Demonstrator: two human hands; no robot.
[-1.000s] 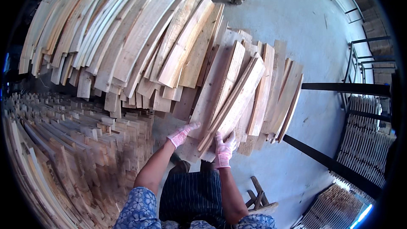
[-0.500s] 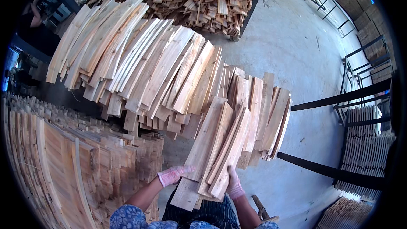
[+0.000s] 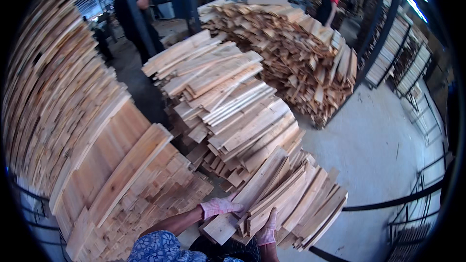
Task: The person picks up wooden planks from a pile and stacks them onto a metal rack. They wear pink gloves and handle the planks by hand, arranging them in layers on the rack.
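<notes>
A bundle of pale wooden boards lies slanted between my two hands, close in front of my body. My left hand, in a pinkish work glove, is closed on the bundle's left side, with its fingertips hidden against the wood. On the right side my gloved right hand grips the boards, thumb up along the edge. One shorter board sticks out toward me below the left hand. More loose boards rest in a row just right of the bundle.
A long heap of boards stretches away ahead. Tall stacked boards stand at the left, with wide planks leaning there. Behind is a big scrap-wood pile. Black metal bars project at the right. Two people stand farther back.
My view has swung up and to the left, bringing the tall stack and two people into sight. Both hands still hold the boards.
</notes>
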